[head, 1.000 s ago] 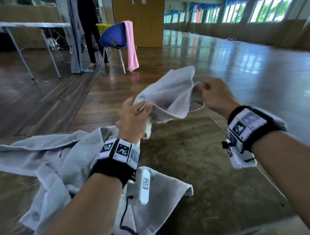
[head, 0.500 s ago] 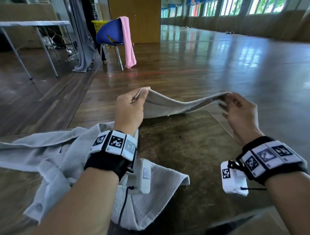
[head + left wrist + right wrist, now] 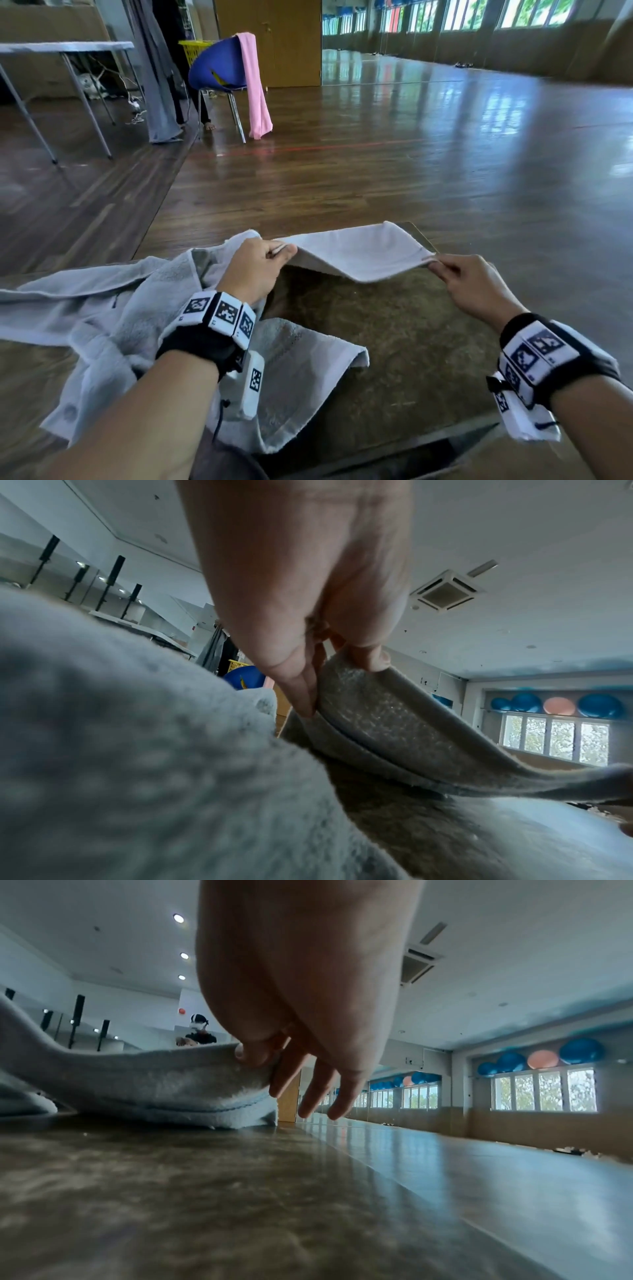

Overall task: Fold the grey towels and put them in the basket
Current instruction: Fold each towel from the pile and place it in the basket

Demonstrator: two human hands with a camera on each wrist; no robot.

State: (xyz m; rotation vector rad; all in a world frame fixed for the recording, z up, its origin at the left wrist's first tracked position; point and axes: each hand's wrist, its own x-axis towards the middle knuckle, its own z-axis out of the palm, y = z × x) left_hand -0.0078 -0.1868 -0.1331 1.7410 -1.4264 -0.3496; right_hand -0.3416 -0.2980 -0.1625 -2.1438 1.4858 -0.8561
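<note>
A small grey towel [image 3: 356, 251] is stretched between the person's two hands over the far part of the brown surface [image 3: 394, 342]. It is doubled over, two layered edges showing in the left wrist view [image 3: 394, 739], and its middle sags down toward the surface while its far edge lies by the far right corner. The left hand [image 3: 255, 270] holds the towel's left corner, thumb on top and fingers [image 3: 301, 688] curled under, clamped on the cloth. The right hand [image 3: 474, 287] pinches the right corner between thumb and forefinger; in the right wrist view the other fingers [image 3: 315, 1093] hang loose and apart, close above the surface, and that end of the towel [image 3: 164, 1088] droops to touch or nearly touch the surface

Just left of the held towel, a larger grey towel [image 3: 113, 329] lies rumpled over the near left of the surface, under the left forearm, one corner reaching toward the middle. Both wrists wear black bands with black-and-white square markers

Beyond the surface is a glossy wooden floor [image 3: 376, 164]. At the far left stands a blue chair [image 3: 219, 68] with a pink towel [image 3: 255, 85] draped over its back, a yellow basket [image 3: 195, 51] behind it, and a grey folding table [image 3: 65, 48] further left. Windows [image 3: 479, 17] line the far right wall
</note>
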